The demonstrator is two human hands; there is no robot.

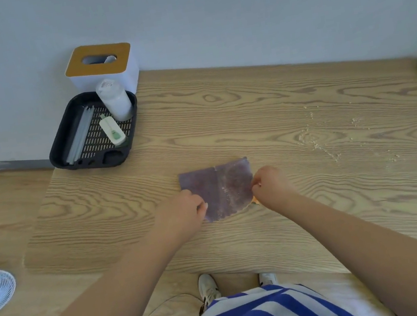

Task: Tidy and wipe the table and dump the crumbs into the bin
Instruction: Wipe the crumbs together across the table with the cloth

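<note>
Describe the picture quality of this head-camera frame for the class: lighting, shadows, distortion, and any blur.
Head view: soft, even light with no glare and hardly any shadow on the table; wide-angle distortion bows the table's edges and stretches the forearms; the purple cloth and both hands, left hand and right hand, look slightly soft; the crumbs show only as pale specks.

Label on white bottle (114, 99) – print too blurred; nothing else legible.
</note>
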